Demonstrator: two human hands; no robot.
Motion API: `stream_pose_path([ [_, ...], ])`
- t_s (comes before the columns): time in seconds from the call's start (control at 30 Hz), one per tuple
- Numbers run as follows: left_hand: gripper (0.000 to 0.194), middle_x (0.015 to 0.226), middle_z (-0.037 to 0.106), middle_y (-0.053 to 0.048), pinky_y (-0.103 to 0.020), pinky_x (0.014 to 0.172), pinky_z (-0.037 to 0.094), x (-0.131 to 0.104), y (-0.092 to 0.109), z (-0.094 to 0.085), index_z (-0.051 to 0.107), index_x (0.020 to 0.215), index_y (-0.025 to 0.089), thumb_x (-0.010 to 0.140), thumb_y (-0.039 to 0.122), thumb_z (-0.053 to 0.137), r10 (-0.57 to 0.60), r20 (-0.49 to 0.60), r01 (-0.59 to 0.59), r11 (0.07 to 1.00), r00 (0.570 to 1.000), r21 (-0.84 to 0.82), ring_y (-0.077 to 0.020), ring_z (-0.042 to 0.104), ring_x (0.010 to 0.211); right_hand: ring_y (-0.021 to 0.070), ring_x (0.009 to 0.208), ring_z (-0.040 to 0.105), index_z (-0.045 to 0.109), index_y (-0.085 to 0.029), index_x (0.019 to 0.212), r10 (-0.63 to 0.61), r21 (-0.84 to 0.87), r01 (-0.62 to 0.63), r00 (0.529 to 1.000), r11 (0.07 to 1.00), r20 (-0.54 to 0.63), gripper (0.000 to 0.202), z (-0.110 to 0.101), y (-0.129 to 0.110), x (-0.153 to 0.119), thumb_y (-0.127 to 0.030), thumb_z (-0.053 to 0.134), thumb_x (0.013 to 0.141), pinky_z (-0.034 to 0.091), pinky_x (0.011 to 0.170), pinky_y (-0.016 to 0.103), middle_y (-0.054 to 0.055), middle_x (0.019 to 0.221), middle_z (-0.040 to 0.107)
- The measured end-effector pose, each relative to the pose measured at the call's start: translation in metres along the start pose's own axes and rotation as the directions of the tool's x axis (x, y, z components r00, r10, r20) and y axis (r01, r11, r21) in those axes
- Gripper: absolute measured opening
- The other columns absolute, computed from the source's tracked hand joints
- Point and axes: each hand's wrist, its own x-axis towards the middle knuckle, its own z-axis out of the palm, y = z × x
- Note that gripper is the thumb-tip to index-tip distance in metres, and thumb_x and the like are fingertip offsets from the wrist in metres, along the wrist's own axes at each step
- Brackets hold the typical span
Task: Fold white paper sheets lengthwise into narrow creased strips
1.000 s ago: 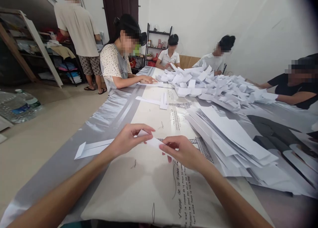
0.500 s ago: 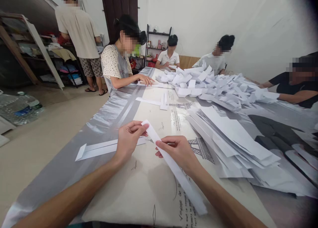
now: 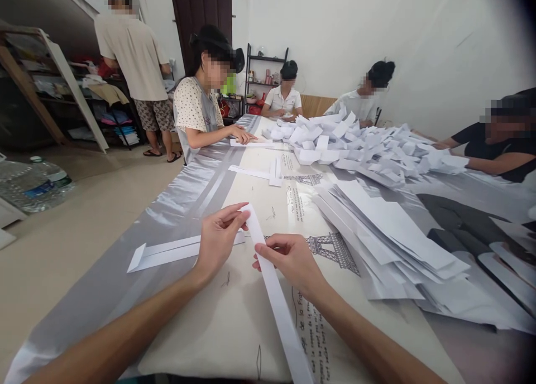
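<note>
A long white folded paper strip (image 3: 278, 306) slants between my hands, its lower end running down to the bottom edge of the view. My left hand (image 3: 221, 236) pinches the strip's top end between thumb and fingers. Lower down, my right hand (image 3: 293, 258) grips the same strip, thumb on top and fingers beneath. Left of my left hand lies another folded paper strip (image 3: 167, 255) with a bent-up end, partly hidden by that hand. Farther forward, two crossed paper strips (image 3: 275, 172) rest on the printed tablecloth (image 3: 251, 328).
A stack of white paper sheets (image 3: 389, 239) lies to the right. Beyond it spreads a big heap of folded papers (image 3: 355, 141). A person (image 3: 205, 105) works at the table's left side; several others sit or stand farther off. Plastic bottles (image 3: 39, 186) stand on the floor.
The strip has turned more upright, its lower end swinging left towards me. My right hand has shifted slightly left and down; my left hand keeps hold of the top end.
</note>
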Motion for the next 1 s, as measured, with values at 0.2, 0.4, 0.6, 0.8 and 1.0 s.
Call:
stream_pose_path([
  [0.2,0.034,0.074,0.072,-0.001,-0.026,0.067,0.057,0.003,0.001,-0.002,0.078,0.107,0.016,0.082,0.039,0.077,-0.014,0.013,0.014,0.999,1.0,-0.038,-0.0139,0.063,0.065,0.0227,0.07,0.074,0.072,-0.017,0.073,-0.011,0.026,0.01,0.999,1.0,0.033,0.028,-0.002,0.002,0.004,-0.044,0.075,0.082,0.051,0.06,0.028,0.003,0.067,0.069],
  [0.4,0.034,0.079,0.075,-0.002,-0.028,0.07,0.059,0.0,0.004,-0.003,0.077,0.109,0.018,0.083,0.04,0.076,-0.005,0.052,0.009,0.997,0.999,-0.07,-0.015,0.065,0.067,0.0176,0.068,0.071,0.078,-0.018,0.095,0.025,0.186,-0.055,0.987,0.981,0.162,0.038,-0.005,0.004,0.004,-0.054,0.063,0.091,0.058,0.072,0.034,0.009,0.1,0.074],
  [0.6,0.034,0.079,0.075,-0.002,-0.028,0.07,0.058,-0.002,0.003,-0.002,0.077,0.11,0.019,0.084,0.04,0.075,-0.028,0.088,0.036,0.996,0.996,-0.08,-0.0149,0.065,0.068,0.0166,0.069,0.07,0.08,-0.017,0.091,-0.015,0.228,-0.02,0.989,0.973,0.15,0.037,-0.006,0.003,0.003,-0.051,0.064,0.092,0.057,0.071,0.032,0.011,0.099,0.075],
  [0.8,0.034,0.077,0.074,-0.001,-0.027,0.071,0.057,0.0,0.001,-0.003,0.077,0.111,0.019,0.085,0.041,0.075,-0.033,0.115,0.04,0.997,0.993,-0.065,-0.0145,0.065,0.069,0.0177,0.071,0.071,0.08,-0.018,0.087,-0.046,0.167,0.026,0.992,0.986,0.118,0.032,-0.008,0.003,0.005,-0.047,0.068,0.09,0.057,0.073,0.033,0.008,0.087,0.076],
  [1.0,0.036,0.075,0.072,-0.001,-0.028,0.071,0.056,-0.001,-0.001,-0.003,0.076,0.113,0.018,0.086,0.042,0.072,-0.016,0.119,0.019,0.999,0.993,-0.031,-0.0157,0.065,0.071,0.0201,0.074,0.071,0.081,-0.017,0.084,-0.035,0.121,0.022,0.994,0.992,0.105,0.029,-0.01,0.005,0.008,-0.045,0.072,0.086,0.056,0.074,0.035,0.008,0.085,0.077],
])
